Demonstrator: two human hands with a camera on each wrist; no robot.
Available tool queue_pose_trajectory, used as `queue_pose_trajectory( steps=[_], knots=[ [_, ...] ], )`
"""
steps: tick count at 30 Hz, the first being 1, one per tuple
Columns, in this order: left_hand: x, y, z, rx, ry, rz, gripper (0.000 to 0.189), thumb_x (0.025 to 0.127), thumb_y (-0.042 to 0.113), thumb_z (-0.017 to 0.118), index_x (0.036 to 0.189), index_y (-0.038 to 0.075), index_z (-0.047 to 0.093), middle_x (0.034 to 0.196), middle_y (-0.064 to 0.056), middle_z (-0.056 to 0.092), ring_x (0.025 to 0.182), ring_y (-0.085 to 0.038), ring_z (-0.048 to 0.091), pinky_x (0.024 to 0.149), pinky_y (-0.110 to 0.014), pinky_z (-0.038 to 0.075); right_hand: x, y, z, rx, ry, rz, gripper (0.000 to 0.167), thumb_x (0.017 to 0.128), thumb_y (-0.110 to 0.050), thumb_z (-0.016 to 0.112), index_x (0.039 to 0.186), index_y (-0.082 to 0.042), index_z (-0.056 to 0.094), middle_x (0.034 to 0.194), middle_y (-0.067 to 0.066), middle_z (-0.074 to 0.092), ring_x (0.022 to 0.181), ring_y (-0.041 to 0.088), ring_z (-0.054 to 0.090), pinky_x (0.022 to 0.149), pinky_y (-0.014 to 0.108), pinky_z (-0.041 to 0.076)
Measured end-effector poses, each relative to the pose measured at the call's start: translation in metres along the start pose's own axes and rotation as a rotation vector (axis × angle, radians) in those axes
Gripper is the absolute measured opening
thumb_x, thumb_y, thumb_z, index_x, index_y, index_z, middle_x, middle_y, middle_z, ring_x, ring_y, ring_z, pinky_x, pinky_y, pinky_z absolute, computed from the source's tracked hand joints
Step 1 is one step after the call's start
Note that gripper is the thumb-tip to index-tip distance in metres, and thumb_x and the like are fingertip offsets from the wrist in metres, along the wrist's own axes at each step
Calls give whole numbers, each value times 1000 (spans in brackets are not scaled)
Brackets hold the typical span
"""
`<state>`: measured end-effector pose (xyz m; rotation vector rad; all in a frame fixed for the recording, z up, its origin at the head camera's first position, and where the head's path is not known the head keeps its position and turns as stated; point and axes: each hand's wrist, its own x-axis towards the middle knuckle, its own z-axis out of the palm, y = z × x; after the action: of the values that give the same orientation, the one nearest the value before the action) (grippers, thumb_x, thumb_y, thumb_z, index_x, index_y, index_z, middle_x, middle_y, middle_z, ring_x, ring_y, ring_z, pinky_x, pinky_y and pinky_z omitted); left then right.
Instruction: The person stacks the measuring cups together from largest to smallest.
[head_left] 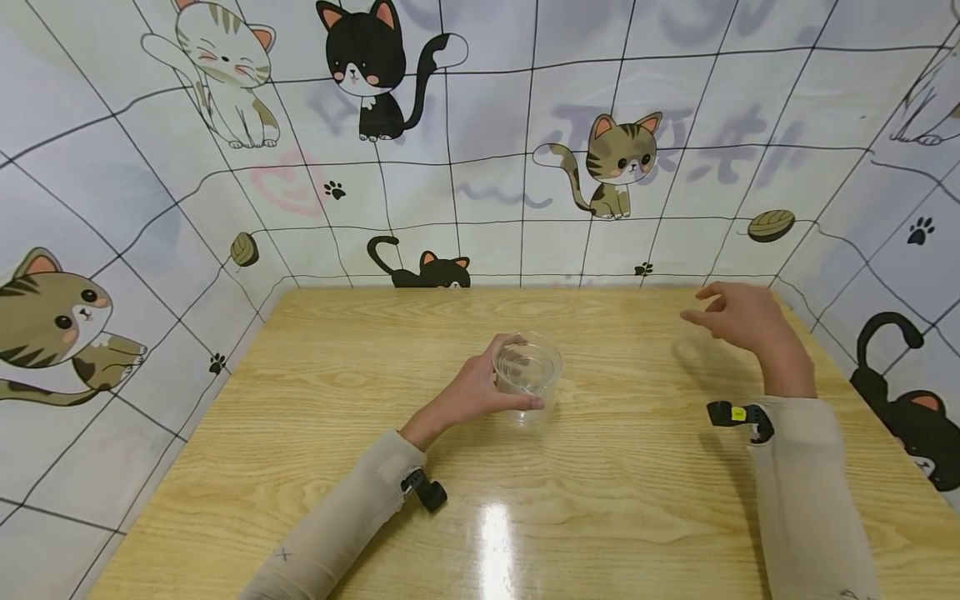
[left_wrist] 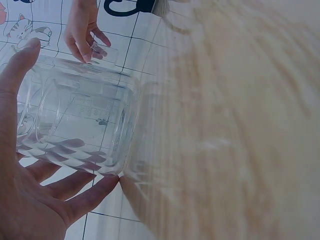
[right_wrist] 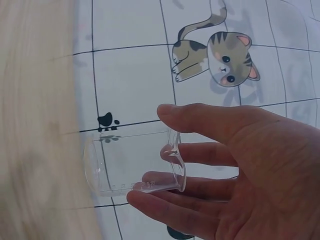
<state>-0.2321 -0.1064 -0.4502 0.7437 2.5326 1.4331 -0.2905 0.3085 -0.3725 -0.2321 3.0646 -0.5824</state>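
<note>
My left hand (head_left: pixel 480 383) grips a large clear cup (head_left: pixel 542 371) with a wide round rim, near the middle of the wooden table. In the left wrist view the thumb lies along one side of the cup (left_wrist: pixel 85 115) and the fingers spread along the other. At the table's back right is my right hand (head_left: pixel 738 317), pointing left. The right wrist view shows it holding a small clear glass beaker (right_wrist: pixel 135 162) near the flared rim, thumb on one side and fingers on the other. That beaker barely shows in the head view.
The pale wooden table (head_left: pixel 337 500) is bounded at the back and sides by white sheeting (head_left: pixel 487 192) with a grid and cartoon cats. A black wrist camera (head_left: pixel 426 490) sits on the left sleeve, another camera (head_left: pixel 727 414) on the right.
</note>
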Motion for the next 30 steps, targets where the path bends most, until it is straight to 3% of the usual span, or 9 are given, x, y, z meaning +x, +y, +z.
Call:
queue_pose_trajectory(
  steps=[8,18,30],
  knots=[
    [0,0,0,-5,-2,2,96,76,47,91,153,30,36,141,-4,64,127,-19,63,97,-41,53,-5,-11,-9,14,26,-2,70,100,-52,62,140,4,55,123,34,68,72,24,72,79,58,54],
    [2,1,0,7,0,3,94,76,45,91,151,32,37,139,-2,65,127,-18,62,100,-42,52,-12,-27,-22,-37,14,-18,64,102,-48,61,138,4,57,122,35,66,101,49,66,87,66,47],
    [1,0,1,7,5,2,95,75,49,91,151,34,37,139,-2,65,127,-18,62,98,-42,52,-20,-46,-29,-48,33,-50,62,102,-47,62,137,4,59,121,35,67,98,47,67,84,63,50]
  ],
)
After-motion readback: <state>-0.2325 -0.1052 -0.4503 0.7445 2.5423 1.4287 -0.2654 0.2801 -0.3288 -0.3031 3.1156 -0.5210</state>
